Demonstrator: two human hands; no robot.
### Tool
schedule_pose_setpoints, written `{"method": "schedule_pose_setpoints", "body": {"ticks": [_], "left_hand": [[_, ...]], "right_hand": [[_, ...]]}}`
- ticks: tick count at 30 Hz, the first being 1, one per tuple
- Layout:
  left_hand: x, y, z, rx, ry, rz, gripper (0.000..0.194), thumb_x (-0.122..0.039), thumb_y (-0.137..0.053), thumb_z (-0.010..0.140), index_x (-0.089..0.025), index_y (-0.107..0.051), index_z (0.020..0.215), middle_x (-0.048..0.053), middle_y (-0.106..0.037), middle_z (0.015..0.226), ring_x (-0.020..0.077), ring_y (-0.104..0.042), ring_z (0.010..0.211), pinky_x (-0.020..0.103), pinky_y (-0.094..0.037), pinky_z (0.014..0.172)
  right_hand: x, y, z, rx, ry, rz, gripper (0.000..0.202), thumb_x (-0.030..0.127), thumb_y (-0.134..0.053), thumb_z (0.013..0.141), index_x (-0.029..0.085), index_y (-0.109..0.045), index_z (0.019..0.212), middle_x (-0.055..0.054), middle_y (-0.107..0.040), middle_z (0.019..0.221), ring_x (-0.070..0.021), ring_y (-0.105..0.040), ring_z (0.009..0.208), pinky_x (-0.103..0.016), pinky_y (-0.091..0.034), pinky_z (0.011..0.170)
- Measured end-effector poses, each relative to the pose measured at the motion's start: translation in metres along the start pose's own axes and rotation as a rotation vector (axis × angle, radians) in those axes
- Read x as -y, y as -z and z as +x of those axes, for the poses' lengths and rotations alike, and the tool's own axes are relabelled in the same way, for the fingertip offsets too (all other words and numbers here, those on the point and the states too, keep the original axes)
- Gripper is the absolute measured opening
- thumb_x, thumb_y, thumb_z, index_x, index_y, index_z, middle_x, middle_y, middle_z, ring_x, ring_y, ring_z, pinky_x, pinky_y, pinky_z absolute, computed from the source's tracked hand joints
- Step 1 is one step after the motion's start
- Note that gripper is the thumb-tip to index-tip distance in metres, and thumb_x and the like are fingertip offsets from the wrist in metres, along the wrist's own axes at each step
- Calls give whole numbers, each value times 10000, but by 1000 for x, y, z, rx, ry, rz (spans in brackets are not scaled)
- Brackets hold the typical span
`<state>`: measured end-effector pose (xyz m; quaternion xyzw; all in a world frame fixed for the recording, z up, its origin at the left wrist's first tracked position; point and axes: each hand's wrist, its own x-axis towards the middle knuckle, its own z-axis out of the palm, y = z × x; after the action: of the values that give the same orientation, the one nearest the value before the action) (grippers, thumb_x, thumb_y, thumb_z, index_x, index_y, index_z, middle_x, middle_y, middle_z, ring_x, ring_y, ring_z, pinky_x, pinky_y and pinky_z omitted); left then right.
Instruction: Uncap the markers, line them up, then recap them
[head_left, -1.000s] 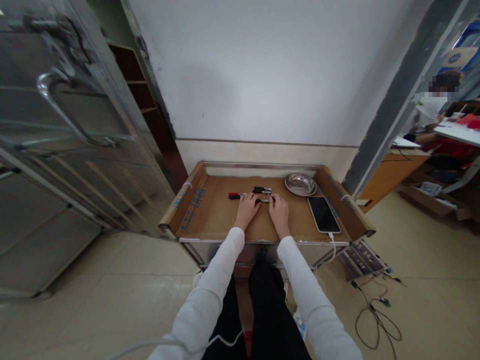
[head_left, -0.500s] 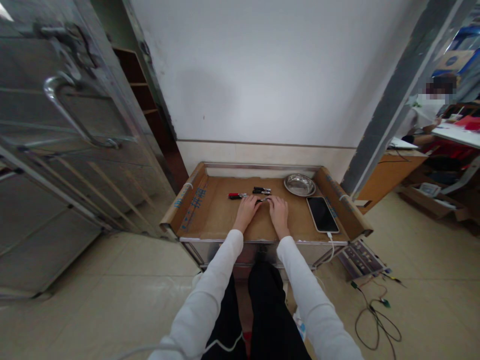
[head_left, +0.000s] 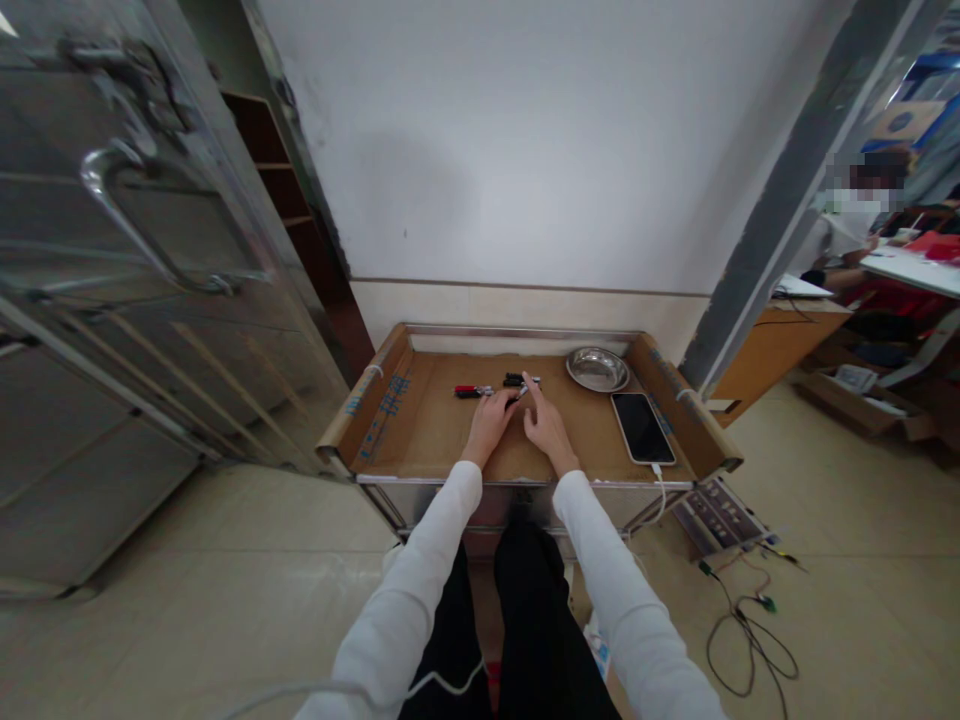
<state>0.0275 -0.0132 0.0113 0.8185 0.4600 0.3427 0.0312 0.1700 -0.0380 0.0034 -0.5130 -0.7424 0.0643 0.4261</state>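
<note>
My left hand [head_left: 493, 418] is closed around a small black-and-silver marker pen [head_left: 523, 390] a little above the cardboard, near the middle of the cart top. Close beside it my right hand [head_left: 548, 428] has its index finger stretched forward along the pen's far end and its thumb apart. Whether that finger touches the pen I cannot tell. Just left of my hands lie a red marker [head_left: 466, 388] and a black marker [head_left: 466, 395]. More black markers [head_left: 514, 379] lie beyond my fingers, partly hidden by them.
A round metal dish [head_left: 598, 370] stands at the back right of the cardboard-lined cart [head_left: 435, 455]. In front of it lies a phone [head_left: 643, 428] with a white cable [head_left: 662, 500]. A metal door [head_left: 172, 330] is at the left. A person sits far right.
My right hand has loosened from the pen, with its index finger now straightened forward. The pen has tilted, its right end pointing farther away, still in my left hand.
</note>
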Motion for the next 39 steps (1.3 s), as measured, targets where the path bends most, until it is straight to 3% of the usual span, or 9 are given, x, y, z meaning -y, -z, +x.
{"method": "schedule_pose_setpoints", "body": {"ticks": [3,7,12,17,24,30,35,39], "left_hand": [[-3,3,-3,-37,85,70,218,-264,-456,947,-183,-564,1118,75,-669,1084,199,-603,1013,339,-422,912],[-5,7,-9,-98,314,261,227,-261,-416,949,-170,-564,1095,116,-633,1070,256,-554,1037,392,-422,896],[-5,8,-15,-104,482,386,263,-177,-315,944,-121,-550,1049,183,-559,1094,287,-516,1034,431,-423,883],[-6,5,-15,-115,540,391,284,-150,-276,937,-103,-536,1040,188,-539,1076,281,-523,1010,417,-432,859],[-5,5,-12,-105,506,404,277,-123,-306,923,-71,-508,1105,195,-530,1100,280,-532,1025,408,-432,882],[-9,-8,-4,44,147,293,233,-118,-361,914,-129,-549,1051,141,-585,1053,251,-555,1027,374,-442,901],[-9,-25,8,78,134,296,235,-112,-357,920,-114,-556,1045,144,-598,1053,245,-573,1013,371,-457,887],[-7,-30,13,52,162,249,213,-135,-368,931,-123,-560,1022,140,-598,1036,241,-570,1008,391,-450,906]], "right_hand": [[-5,-4,0,-34,-12,12,725,153,-407,845,154,-129,1515,-100,-356,1501,-180,-377,1359,-355,-343,1111],[-13,-11,1,-7,-116,-146,590,206,-409,876,152,-322,1457,-119,-342,1508,-207,-305,1398,-396,-301,1135],[-9,-19,2,64,-234,-410,542,277,-481,873,275,-426,1412,-76,-280,1542,-327,-275,1392,-499,-304,1092],[0,-25,5,62,-292,-473,501,309,-502,867,337,-485,1367,-62,-283,1534,-381,-327,1338,-556,-297,1049],[4,-19,4,61,-256,-449,419,255,-497,864,311,-569,1273,-73,-357,1478,-306,-405,1271,-472,-321,1028],[5,-15,7,7,-274,-445,289,166,-434,869,200,-639,1071,-131,-555,1215,-254,-496,1098,-403,-362,932],[3,-16,7,-46,-380,-504,358,156,-439,864,185,-578,1193,-163,-534,1214,-276,-488,1074,-392,-363,879],[1,-17,6,-50,-390,-524,279,164,-418,873,159,-602,1083,-171,-561,1108,-273,-497,1019,-394,-365,862]]}}
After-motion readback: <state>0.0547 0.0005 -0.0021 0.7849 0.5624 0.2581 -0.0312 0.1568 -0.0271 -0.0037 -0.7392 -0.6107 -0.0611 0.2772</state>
